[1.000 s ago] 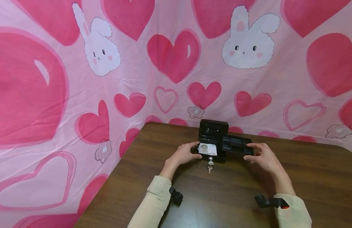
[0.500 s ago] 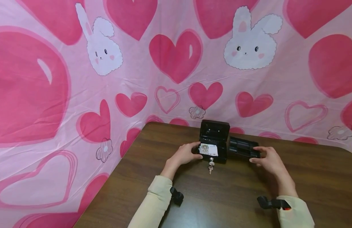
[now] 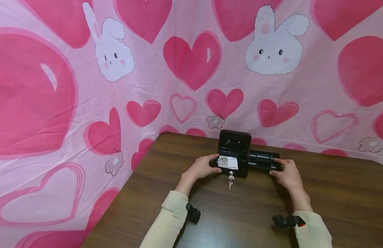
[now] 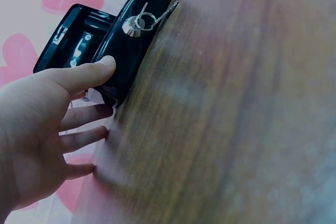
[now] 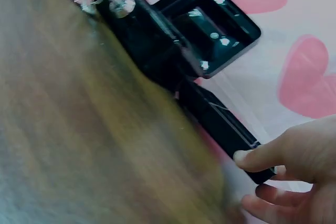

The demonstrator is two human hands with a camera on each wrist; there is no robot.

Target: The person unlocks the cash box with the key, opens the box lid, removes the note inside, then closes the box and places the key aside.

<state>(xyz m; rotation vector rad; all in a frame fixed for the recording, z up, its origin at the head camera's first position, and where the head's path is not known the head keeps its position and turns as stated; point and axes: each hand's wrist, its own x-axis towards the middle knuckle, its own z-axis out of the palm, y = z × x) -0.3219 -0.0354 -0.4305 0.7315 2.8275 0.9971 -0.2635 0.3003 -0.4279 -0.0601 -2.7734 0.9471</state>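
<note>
Now the little black tray [image 3: 263, 160] sits on the surface [image 3: 241, 213] beside the box [image 3: 233, 158], pinched at its end by the right hand [image 3: 285, 174]; it looks light, hard and smooth.

You are sitting at a dressed-up recording corner rather than a lived-in room. A pink cloth backdrop [image 3: 166, 79] printed with big red hearts and white cartoon rabbits hangs on two sides and meets in a corner behind the worktop [image 3: 241, 213], hiding whatever walls stand behind it; creases and folds show that it is loose fabric. The worktop is dark wood-grain with a rounded corner, set right against the cloth. On it you have only a small black cash box [image 3: 234, 153] with keys in its lock, and a black tray [image 3: 263, 160] beside it. No furniture or fittings mark it as kitchen, shop or office.
</note>
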